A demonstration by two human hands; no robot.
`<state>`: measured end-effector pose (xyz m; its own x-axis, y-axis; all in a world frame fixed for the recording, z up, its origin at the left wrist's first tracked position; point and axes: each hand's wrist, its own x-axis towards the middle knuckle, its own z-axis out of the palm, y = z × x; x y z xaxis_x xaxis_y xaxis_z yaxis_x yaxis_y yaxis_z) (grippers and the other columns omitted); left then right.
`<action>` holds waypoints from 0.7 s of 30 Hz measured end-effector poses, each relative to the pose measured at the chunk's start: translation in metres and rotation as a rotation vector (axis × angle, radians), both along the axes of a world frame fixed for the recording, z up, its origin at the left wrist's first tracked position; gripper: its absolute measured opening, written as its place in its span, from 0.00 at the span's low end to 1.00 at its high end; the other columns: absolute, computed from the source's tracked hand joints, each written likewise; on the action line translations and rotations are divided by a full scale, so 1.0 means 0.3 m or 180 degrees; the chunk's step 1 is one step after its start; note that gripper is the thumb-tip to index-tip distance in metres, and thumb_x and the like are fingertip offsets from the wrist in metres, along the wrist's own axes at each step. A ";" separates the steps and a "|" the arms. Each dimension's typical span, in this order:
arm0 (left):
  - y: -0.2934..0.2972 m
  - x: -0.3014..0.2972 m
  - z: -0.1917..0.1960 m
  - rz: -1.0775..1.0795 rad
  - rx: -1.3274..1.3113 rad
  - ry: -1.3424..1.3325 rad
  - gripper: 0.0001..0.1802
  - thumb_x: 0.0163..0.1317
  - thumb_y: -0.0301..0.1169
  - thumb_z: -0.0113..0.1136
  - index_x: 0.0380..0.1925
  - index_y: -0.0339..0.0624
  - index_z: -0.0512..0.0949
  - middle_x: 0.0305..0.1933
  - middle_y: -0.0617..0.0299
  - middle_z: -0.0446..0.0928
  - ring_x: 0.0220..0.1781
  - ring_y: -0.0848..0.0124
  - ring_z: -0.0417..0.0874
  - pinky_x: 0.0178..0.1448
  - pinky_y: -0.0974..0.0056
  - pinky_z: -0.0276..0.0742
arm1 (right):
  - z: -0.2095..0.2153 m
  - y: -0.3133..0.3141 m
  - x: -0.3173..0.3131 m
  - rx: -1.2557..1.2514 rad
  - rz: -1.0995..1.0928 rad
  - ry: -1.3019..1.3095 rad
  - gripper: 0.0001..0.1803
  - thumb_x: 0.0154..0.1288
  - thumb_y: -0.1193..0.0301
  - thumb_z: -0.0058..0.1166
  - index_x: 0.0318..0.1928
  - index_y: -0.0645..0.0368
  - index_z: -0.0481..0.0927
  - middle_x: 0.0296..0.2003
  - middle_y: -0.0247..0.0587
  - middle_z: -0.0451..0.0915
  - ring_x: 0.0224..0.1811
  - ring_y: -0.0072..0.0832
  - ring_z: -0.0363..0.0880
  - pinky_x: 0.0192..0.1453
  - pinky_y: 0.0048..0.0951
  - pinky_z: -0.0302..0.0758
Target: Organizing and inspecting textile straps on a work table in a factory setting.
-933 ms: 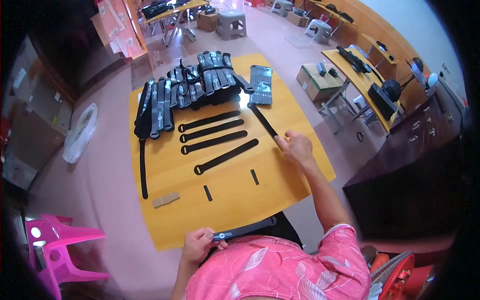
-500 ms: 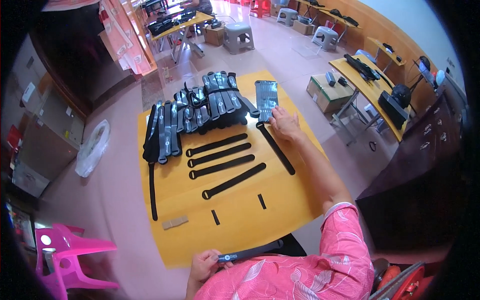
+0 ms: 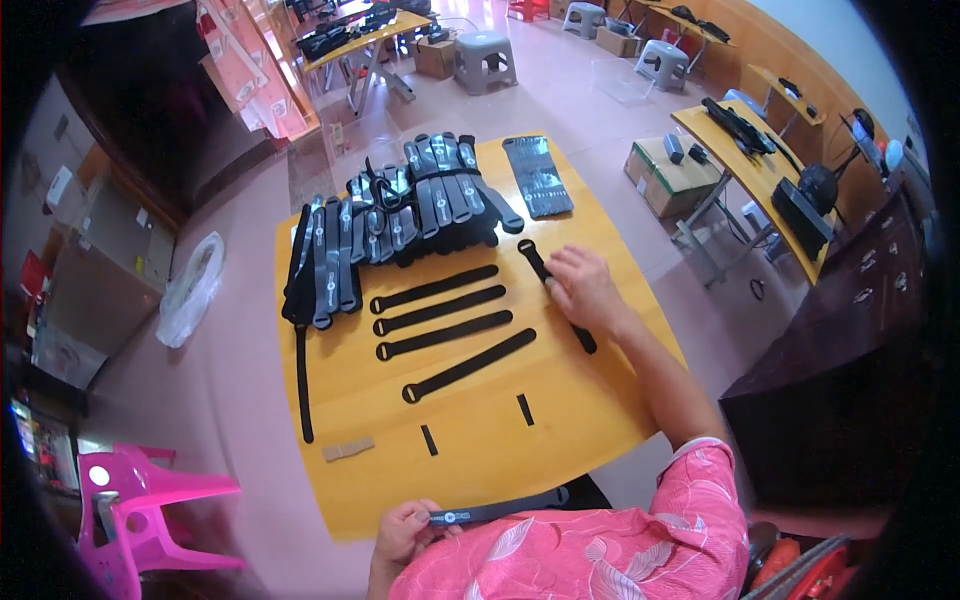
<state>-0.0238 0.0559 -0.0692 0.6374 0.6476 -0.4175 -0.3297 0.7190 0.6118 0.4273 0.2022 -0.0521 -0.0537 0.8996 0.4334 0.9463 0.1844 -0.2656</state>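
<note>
My left hand (image 3: 402, 530) is closed on one end of a grey strap with a white print (image 3: 470, 514), which runs rightward along the table's near edge in front of my shirt. Over at the right, my right hand (image 3: 588, 288) is above a single black strap (image 3: 530, 256), hiding its middle. The fingers are bent but apart, with the thumb side close to the strap; whether they touch it is hard to see. Several black loop-ended straps (image 3: 445, 337) lie in a slanted row at mid-table. Beyond my right hand rests a flat stack of straps with a shiny surface (image 3: 538, 180).
A big pile of grey and black straps (image 3: 435, 200) covers the wooden table's (image 3: 470, 425) far left. Two short black strips (image 3: 429, 440) and a tan piece (image 3: 348, 449) lie near the front. A pink stool (image 3: 150, 500) stands at left, and a carton (image 3: 670, 178) beyond the right side.
My right hand has left the flat stack of straps and come nearer, down over the single black strap. My left hand still holds the grey strap. The view has shifted slightly.
</note>
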 end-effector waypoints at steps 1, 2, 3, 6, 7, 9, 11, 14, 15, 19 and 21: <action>0.002 -0.001 0.000 0.0012 -0.0025 -0.0005 0.13 0.68 0.29 0.49 0.36 0.23 0.72 0.38 0.39 0.77 0.40 0.50 0.83 0.46 0.53 0.81 | -0.005 -0.041 -0.049 0.0084 0.0069 0.0072 0.09 0.55 0.72 0.55 0.38 0.60 0.79 0.43 0.44 0.78 0.52 0.41 0.74 0.56 0.43 0.69; 0.006 0.004 -0.001 0.0013 0.0001 -0.0176 0.13 0.67 0.28 0.49 0.37 0.23 0.72 0.38 0.39 0.77 0.40 0.50 0.83 0.46 0.53 0.81 | -0.001 -0.070 -0.076 0.0172 0.0121 0.0134 0.10 0.55 0.72 0.56 0.38 0.61 0.78 0.42 0.45 0.78 0.51 0.42 0.74 0.56 0.42 0.69; 0.007 0.007 0.004 0.0024 0.0034 -0.0348 0.13 0.67 0.28 0.50 0.37 0.23 0.72 0.38 0.39 0.77 0.40 0.49 0.83 0.46 0.53 0.81 | 0.000 -0.075 -0.090 0.0157 0.0125 0.0117 0.10 0.55 0.72 0.56 0.38 0.61 0.78 0.42 0.45 0.78 0.51 0.42 0.74 0.56 0.42 0.69; 0.014 0.028 0.020 0.0080 0.0024 -0.0341 0.09 0.64 0.23 0.49 0.34 0.23 0.73 0.38 0.41 0.76 0.39 0.48 0.82 0.43 0.52 0.82 | 0.001 -0.075 -0.073 0.0478 -0.0075 0.0040 0.12 0.54 0.73 0.55 0.39 0.63 0.78 0.44 0.48 0.78 0.51 0.43 0.74 0.56 0.42 0.70; 0.012 0.024 0.026 0.0158 0.0071 -0.0284 0.08 0.63 0.21 0.48 0.32 0.23 0.73 0.38 0.41 0.75 0.39 0.48 0.82 0.42 0.52 0.82 | 0.013 -0.069 -0.078 0.0473 -0.0179 0.0037 0.12 0.53 0.73 0.55 0.40 0.64 0.78 0.45 0.49 0.78 0.51 0.43 0.74 0.55 0.43 0.70; -0.004 0.035 0.043 0.0294 0.0088 -0.0328 0.07 0.60 0.19 0.48 0.28 0.24 0.73 0.38 0.43 0.74 0.37 0.49 0.83 0.39 0.53 0.82 | 0.055 -0.088 -0.093 0.0517 -0.0269 0.0015 0.13 0.53 0.73 0.55 0.40 0.64 0.78 0.45 0.51 0.77 0.51 0.44 0.74 0.55 0.43 0.70; -0.019 0.015 0.039 0.0283 0.0318 -0.0248 0.07 0.60 0.19 0.49 0.25 0.27 0.73 0.38 0.46 0.73 0.35 0.52 0.83 0.38 0.56 0.82 | 0.157 -0.171 -0.192 0.0676 -0.0093 -0.0102 0.13 0.53 0.73 0.55 0.40 0.64 0.77 0.41 0.52 0.78 0.45 0.45 0.76 0.50 0.44 0.72; -0.054 0.012 0.081 0.0349 0.0353 -0.0317 0.07 0.59 0.19 0.50 0.23 0.28 0.72 0.38 0.48 0.72 0.32 0.55 0.83 0.36 0.59 0.81 | 0.171 -0.391 -0.416 -0.0762 0.0903 0.1013 0.16 0.54 0.72 0.57 0.43 0.64 0.77 0.36 0.51 0.80 0.40 0.46 0.79 0.44 0.40 0.76; -0.064 0.015 0.097 0.0324 0.0362 -0.0350 0.07 0.59 0.19 0.50 0.23 0.28 0.72 0.38 0.48 0.72 0.32 0.55 0.83 0.36 0.59 0.81 | 0.183 -0.480 -0.504 -0.0777 0.1489 0.0964 0.17 0.58 0.69 0.56 0.47 0.63 0.76 0.37 0.51 0.79 0.40 0.47 0.78 0.45 0.41 0.76; -0.107 0.020 0.156 0.0484 0.0632 -0.0432 0.05 0.60 0.21 0.51 0.26 0.30 0.74 0.40 0.49 0.73 0.33 0.57 0.82 0.37 0.61 0.80 | 0.185 -0.664 -0.769 -0.1550 0.2268 0.1843 0.19 0.65 0.67 0.52 0.54 0.59 0.72 0.40 0.53 0.78 0.41 0.51 0.77 0.45 0.43 0.75; -0.116 0.011 0.176 0.0620 0.0809 -0.0390 0.05 0.61 0.23 0.52 0.31 0.30 0.74 0.41 0.49 0.73 0.35 0.57 0.82 0.37 0.62 0.80 | 0.170 -0.686 -0.813 -0.1664 0.2224 0.2308 0.17 0.67 0.69 0.49 0.54 0.59 0.72 0.38 0.49 0.78 0.38 0.44 0.78 0.44 0.38 0.75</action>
<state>-0.0205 0.0212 -0.0164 0.5271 0.8355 -0.1551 -0.5279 0.4649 0.7108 0.1833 -0.0038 -0.0012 -0.5044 0.8509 0.1466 0.2713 0.3174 -0.9087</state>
